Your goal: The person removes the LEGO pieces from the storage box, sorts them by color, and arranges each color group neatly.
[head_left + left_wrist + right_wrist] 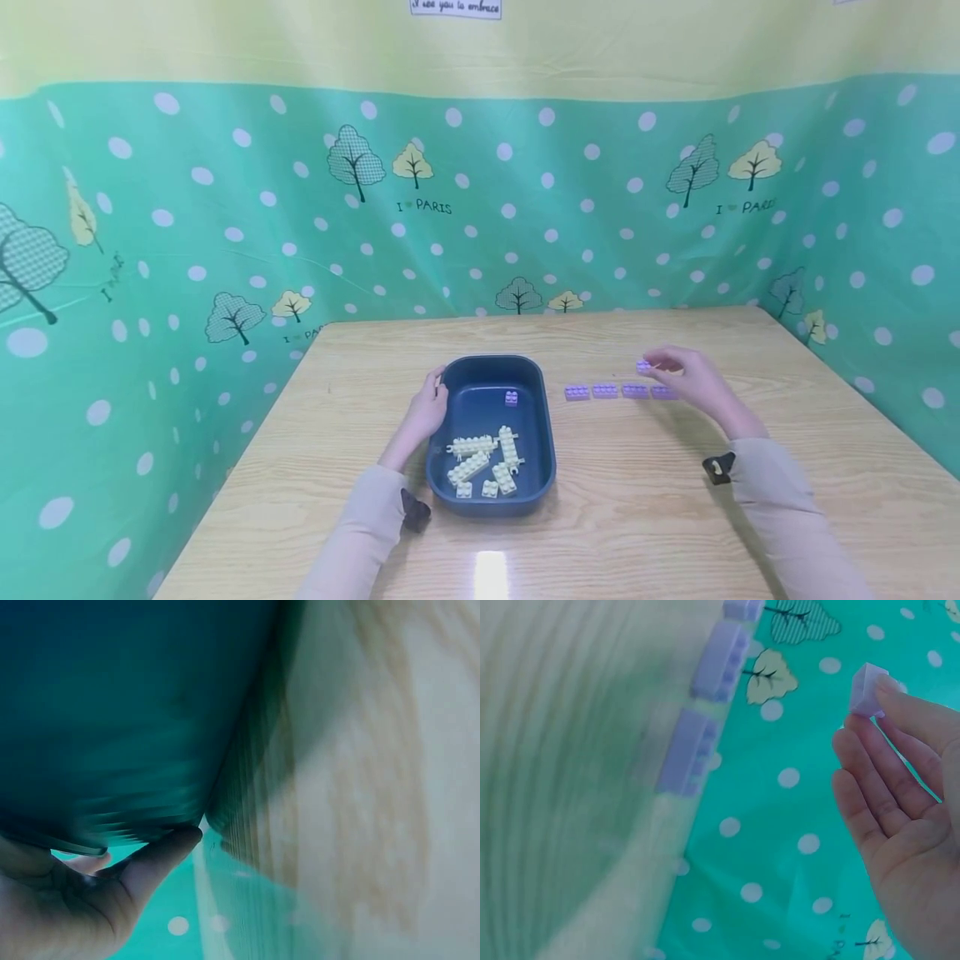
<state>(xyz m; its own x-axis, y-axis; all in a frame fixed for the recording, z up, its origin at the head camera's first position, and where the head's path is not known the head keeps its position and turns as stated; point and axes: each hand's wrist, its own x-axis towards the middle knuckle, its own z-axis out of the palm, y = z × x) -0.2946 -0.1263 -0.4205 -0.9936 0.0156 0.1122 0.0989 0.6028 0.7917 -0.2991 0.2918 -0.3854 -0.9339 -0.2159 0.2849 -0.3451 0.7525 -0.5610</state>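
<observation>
My right hand (pixel 693 379) pinches a small purple toy brick (pixel 867 690) between thumb and fingertips, above a row of longer purple bricks (pixel 605 391) on the table. The end brick of that row is partly hidden behind this hand. At the left side of the dark blue tray (pixel 545 433), my left hand (pixel 429 408) grips the wall. Its thumb (pixel 169 855) presses the outside while the fingers go over the rim. Inside the tray lie one small purple brick (pixel 512 398) and several cream pieces (pixel 468 468), some of them long with small clips.
The wooden table (pixel 630 533) reaches back to a green curtain (pixel 480 208) with white dots and printed trees, which also closes in both sides. A black wrist band piece (pixel 718 468) sits at each sleeve.
</observation>
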